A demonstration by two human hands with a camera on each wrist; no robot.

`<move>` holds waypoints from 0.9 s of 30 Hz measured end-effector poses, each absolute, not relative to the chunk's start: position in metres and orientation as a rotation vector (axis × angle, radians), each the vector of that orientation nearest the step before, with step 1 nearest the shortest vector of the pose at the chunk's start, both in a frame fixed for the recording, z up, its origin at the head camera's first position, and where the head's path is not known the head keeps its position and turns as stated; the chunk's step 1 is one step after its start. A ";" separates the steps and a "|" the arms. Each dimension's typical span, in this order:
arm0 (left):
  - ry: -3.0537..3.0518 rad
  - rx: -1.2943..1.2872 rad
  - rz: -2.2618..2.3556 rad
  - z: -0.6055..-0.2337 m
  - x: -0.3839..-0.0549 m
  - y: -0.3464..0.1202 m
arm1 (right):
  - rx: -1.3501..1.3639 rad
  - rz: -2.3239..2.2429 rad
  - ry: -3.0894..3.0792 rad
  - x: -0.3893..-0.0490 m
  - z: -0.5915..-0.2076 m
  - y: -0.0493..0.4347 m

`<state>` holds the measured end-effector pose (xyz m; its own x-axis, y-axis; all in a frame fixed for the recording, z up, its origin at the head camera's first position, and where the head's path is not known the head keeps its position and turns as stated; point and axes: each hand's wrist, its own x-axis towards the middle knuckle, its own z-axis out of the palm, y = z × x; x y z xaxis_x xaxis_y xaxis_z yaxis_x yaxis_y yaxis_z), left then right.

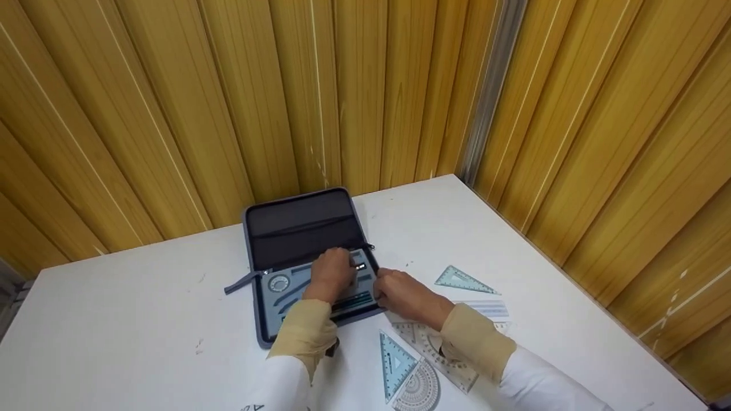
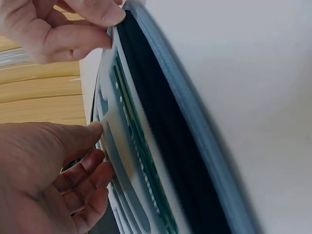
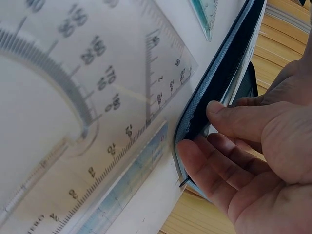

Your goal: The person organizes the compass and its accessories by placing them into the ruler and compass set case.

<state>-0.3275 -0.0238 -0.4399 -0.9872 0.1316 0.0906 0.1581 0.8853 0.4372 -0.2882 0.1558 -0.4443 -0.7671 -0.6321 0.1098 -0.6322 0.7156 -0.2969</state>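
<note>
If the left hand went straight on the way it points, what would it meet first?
Probably the open case lid, just ahead of the left hand, though depth is unclear.

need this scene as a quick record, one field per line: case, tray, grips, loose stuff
case: open on a white table
tray: blue-grey, inside the case, bearing a round dial and slim green items
left grip: over the tray, exact hold hidden
right grip: at the case's right edge, pinch unclear
loose: two blue set squares, striped ruler, half-round protractor, large clear template
</note>
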 end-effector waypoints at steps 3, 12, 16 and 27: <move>-2.989 -0.240 -0.733 -0.436 -0.324 -0.031 | 1.068 0.522 -2.926 -0.288 -0.444 0.155; -3.012 -0.360 -0.702 -0.417 -0.311 -0.053 | 1.032 0.597 -2.952 -0.288 -0.444 0.157; -2.999 -0.420 -0.682 -0.410 -0.299 -0.066 | 1.059 0.606 -2.912 -0.288 -0.445 0.157; -2.902 -0.509 -0.673 -0.407 -0.247 -0.105 | 1.042 0.610 -2.929 -0.289 -0.445 0.156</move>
<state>-0.2470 -0.1054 -0.4071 -0.9363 0.2957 0.1893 0.3489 0.8447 0.4060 -0.2887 0.1555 -0.4454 -0.7834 -0.6131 0.1020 -0.6028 0.7096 -0.3648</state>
